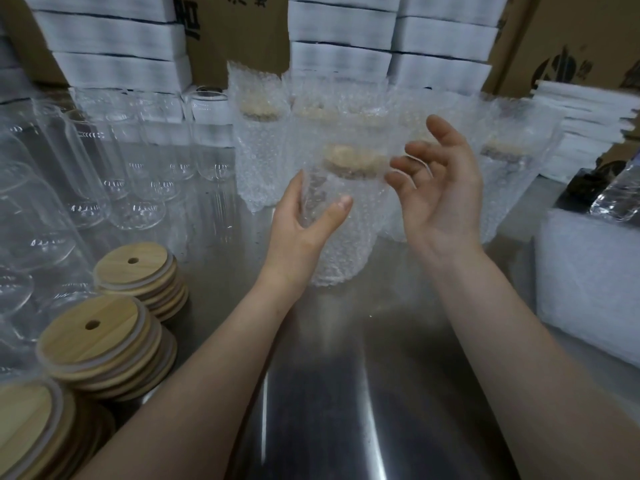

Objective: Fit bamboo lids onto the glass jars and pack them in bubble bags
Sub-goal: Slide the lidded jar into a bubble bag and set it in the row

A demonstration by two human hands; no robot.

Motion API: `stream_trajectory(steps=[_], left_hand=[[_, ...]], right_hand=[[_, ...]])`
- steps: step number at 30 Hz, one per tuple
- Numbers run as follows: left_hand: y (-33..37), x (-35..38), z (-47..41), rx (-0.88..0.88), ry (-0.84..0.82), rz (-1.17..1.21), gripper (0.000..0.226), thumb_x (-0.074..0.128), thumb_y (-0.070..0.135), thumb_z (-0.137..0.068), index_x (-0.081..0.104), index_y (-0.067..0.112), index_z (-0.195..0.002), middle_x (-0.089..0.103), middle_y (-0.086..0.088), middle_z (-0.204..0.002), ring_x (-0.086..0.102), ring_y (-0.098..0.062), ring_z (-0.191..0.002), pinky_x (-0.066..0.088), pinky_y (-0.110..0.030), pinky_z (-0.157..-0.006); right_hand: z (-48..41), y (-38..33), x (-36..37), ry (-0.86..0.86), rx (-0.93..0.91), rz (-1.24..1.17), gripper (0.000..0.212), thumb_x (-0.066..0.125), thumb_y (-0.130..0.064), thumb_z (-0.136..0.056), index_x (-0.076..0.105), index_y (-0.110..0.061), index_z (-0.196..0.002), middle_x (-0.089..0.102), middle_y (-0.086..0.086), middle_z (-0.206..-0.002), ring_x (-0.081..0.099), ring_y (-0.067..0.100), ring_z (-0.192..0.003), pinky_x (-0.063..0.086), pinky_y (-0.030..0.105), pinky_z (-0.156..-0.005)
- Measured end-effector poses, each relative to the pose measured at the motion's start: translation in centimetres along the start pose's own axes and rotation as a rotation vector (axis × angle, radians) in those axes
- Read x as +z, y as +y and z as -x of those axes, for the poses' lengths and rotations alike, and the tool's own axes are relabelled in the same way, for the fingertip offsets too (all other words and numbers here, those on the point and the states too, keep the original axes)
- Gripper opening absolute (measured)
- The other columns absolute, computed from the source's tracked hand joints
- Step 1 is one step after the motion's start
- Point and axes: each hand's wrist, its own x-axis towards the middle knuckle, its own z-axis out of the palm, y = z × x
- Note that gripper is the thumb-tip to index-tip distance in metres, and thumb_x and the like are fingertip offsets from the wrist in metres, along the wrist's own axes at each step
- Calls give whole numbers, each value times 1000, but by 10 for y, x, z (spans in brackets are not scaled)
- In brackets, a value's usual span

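Note:
My left hand (304, 216) grips a bubble bag (346, 237) with a lidded glass jar inside, held upright over the steel table (346, 375). The jar's bamboo lid (353, 161) shows blurred through the wrap. My right hand (440, 181) hovers just right of the bag's top, palm up, fingers loosely curled, holding nothing. Stacks of bamboo lids (100, 337) with a straw hole lie at the lower left. Bare glass jars (114, 161) stand in rows at the left.
Several packed bubble bags (263, 133) stand behind my hands. White foam boxes (114, 36) and cardboard cartons (239, 32) are stacked at the back. A white stack of bubble bags (588, 278) lies at the right, with a clear plastic bottle (616, 195) above it.

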Motion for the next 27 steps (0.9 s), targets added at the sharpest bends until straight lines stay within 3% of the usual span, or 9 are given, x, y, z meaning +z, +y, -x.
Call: stream_trajectory(steps=[3, 4, 7, 10, 13, 16, 22, 27], left_hand=[[0, -1, -2, -27, -6, 28, 36, 61, 23, -87, 60, 16, -121, 68, 8, -117, 61, -8, -117, 46, -21, -98], [-1, -2, -3, -37, 10, 54, 38, 60, 23, -86, 60, 12, -122, 67, 2, -120, 59, -14, -121, 46, -28, -103], [4, -2, -7, -71, 77, 133, 61, 63, 27, -82, 48, -6, -131, 54, -26, -135, 48, -41, -131, 36, -58, -111], [7, -4, -10, -51, 138, 146, 32, 66, 24, -83, 56, 9, -109, 59, -24, -112, 57, -38, -108, 39, -66, -102], [8, -7, -12, 28, 173, 112, 6, 65, 17, -90, 64, 15, -96, 61, -11, -97, 56, -23, -95, 47, -51, -96], [7, -10, -16, 39, 250, 100, 7, 66, 12, -93, 71, 15, -97, 66, -2, -92, 57, -10, -87, 48, -32, -85], [11, -9, -20, 93, 299, 120, 7, 70, 8, -88, 71, 15, -88, 66, 6, -77, 55, -3, -71, 47, -24, -71], [11, -11, -19, 73, 237, 109, 11, 71, 15, -88, 73, 25, -91, 72, 13, -83, 61, -2, -77, 49, -19, -71]], right_hand=[[-5, 6, -4, -34, 68, 175, 44, 37, 1, -90, 60, -14, -124, 60, 3, -100, 59, 15, -89, 48, 25, -76], [-6, 8, -4, -68, 100, 220, 44, 38, -3, -89, 62, -16, -123, 62, 0, -102, 59, 14, -91, 46, 23, -76], [-4, 15, -3, -194, 164, 296, 27, 49, -21, -84, 73, -27, -94, 70, -10, -86, 61, 5, -78, 44, 19, -65], [-4, 18, -6, -199, 112, 385, 19, 53, -21, -95, 72, -23, -95, 72, -9, -89, 66, 5, -82, 47, 21, -67], [-3, 16, -8, -158, 67, 370, 21, 55, -15, -97, 72, -24, -89, 69, -15, -75, 62, 0, -69, 47, 18, -58], [-2, 16, -8, -137, 21, 377, 16, 62, -14, -94, 74, -24, -92, 72, -11, -82, 62, 3, -73, 49, 21, -62], [-2, 12, -5, -56, -74, 352, 16, 66, -8, -91, 74, -21, -86, 73, -9, -80, 61, 5, -67, 47, 23, -58], [1, 13, -5, -33, -69, 350, 11, 64, -5, -92, 70, -14, -91, 69, -9, -73, 58, 4, -60, 45, 22, -51]])
